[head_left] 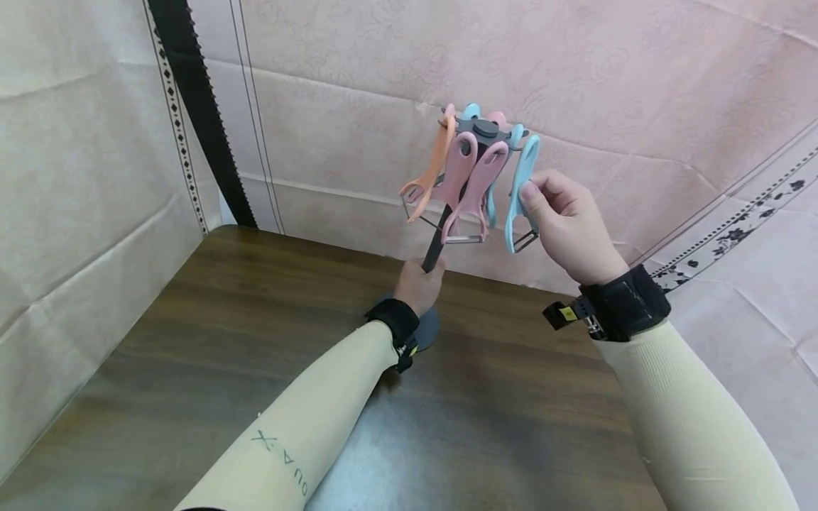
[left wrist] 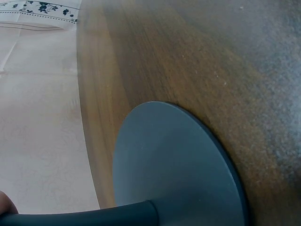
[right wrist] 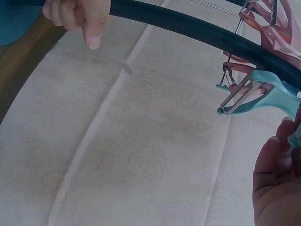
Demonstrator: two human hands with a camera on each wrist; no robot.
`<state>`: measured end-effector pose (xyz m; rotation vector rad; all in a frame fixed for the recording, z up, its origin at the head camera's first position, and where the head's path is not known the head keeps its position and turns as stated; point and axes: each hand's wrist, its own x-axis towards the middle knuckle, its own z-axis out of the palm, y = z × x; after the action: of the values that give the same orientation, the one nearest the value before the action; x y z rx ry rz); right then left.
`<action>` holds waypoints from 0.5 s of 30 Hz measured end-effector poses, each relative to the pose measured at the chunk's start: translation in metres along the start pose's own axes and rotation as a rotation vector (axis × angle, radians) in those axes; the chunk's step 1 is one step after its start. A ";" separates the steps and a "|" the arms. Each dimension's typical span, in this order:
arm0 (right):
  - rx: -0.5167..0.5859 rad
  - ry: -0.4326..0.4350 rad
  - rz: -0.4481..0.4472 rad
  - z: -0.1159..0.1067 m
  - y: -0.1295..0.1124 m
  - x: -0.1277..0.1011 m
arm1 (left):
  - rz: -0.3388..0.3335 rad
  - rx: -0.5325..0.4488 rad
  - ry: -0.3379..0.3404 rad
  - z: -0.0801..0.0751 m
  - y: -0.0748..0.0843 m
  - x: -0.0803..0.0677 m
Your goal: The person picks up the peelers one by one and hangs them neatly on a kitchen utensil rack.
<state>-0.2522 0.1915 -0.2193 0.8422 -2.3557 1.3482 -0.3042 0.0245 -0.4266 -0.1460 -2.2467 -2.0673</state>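
A dark stand with a round grey base (left wrist: 178, 165) and a black pole (head_left: 437, 245) sits on the brown table (head_left: 255, 341). Several pastel peelers hang from its top hub (head_left: 483, 129): orange (head_left: 429, 177), pink (head_left: 460, 170) and blue ones. My left hand (head_left: 418, 284) grips the pole low down, also seen as curled fingers (right wrist: 77, 16) round the pole (right wrist: 197, 33) in the right wrist view. My right hand (head_left: 562, 223) pinches a light blue peeler (head_left: 522, 191) at the stand's right side; its metal blade (right wrist: 237, 101) points away from the hand.
Pink patterned cloth (head_left: 447, 64) covers the wall behind and the surface to the right (head_left: 754, 284). A black toothed strip (head_left: 198, 106) runs up the back left. The table's far edge (left wrist: 87, 117) lies close to the base.
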 end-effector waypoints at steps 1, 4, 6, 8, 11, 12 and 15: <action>0.005 0.000 0.002 0.000 0.000 0.000 | -0.002 -0.002 0.000 0.000 0.000 0.000; 0.012 0.001 0.003 0.000 0.000 0.001 | 0.001 -0.001 -0.003 0.000 0.000 0.001; 0.017 0.001 0.001 0.000 0.000 0.001 | 0.007 0.003 -0.003 0.000 0.000 0.000; 0.021 -0.001 0.001 0.000 0.001 0.001 | 0.013 0.006 -0.004 0.000 0.000 0.000; 0.014 -0.004 0.006 0.001 0.001 0.001 | 0.014 0.006 -0.007 -0.001 0.000 -0.001; 0.009 -0.004 0.010 0.001 0.002 0.000 | 0.014 0.005 -0.008 -0.001 0.000 -0.001; -0.010 0.002 0.017 0.001 0.002 0.000 | 0.018 0.005 -0.012 -0.001 0.000 -0.001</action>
<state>-0.2532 0.1914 -0.2214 0.8186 -2.3715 1.3418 -0.3036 0.0234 -0.4269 -0.1777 -2.2492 -2.0569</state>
